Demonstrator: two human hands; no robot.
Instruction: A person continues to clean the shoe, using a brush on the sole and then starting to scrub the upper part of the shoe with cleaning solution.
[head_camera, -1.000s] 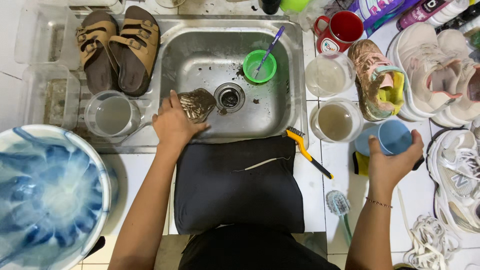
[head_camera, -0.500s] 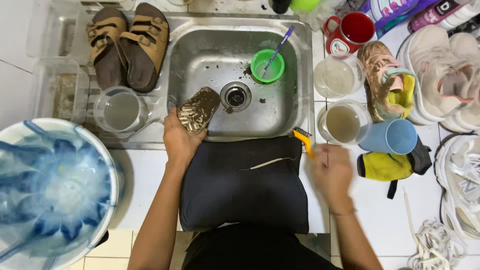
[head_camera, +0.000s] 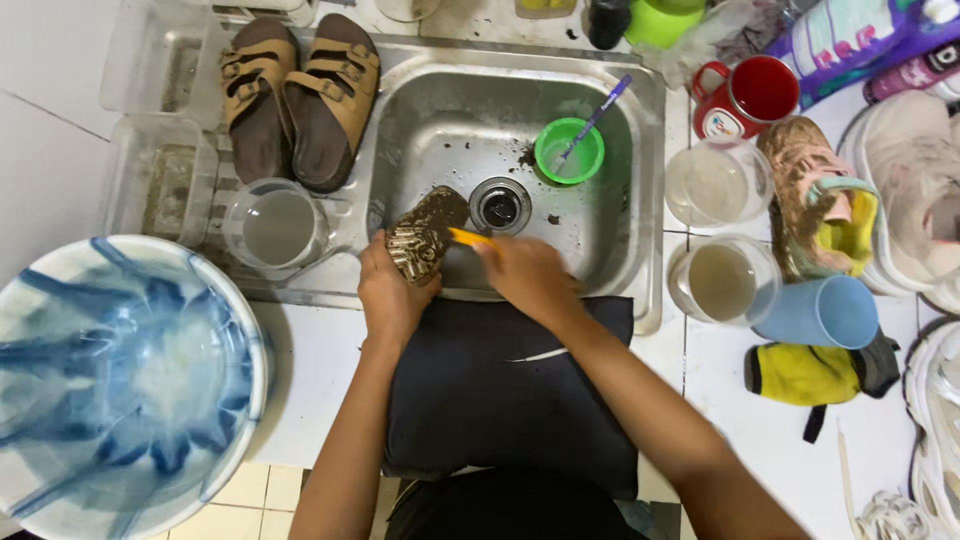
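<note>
My left hand (head_camera: 388, 292) grips a muddy shoe (head_camera: 424, 232), sole up, over the near edge of the steel sink (head_camera: 600, 232). My right hand (head_camera: 528, 278) holds a yellow-handled brush (head_camera: 466, 237) whose tip touches the shoe. Both hands hover just above a dark cushion (head_camera: 505, 390) lying on the counter in front of the sink.
A green cup with a toothbrush (head_camera: 568, 150) sits in the sink. Brown sandals (head_camera: 300, 95) lie on the drainboard beside a jug (head_camera: 280, 228). A blue-white basin (head_camera: 115, 380) stands at the left. At the right are jugs of water (head_camera: 722, 282), a blue cup (head_camera: 820, 312), a red mug (head_camera: 755, 95) and shoes (head_camera: 815, 195).
My right hand left the blue cup on the counter, picked up the yellow brush beside the sink, and brought it to the shoe. The left hand kept hold of the shoe.
</note>
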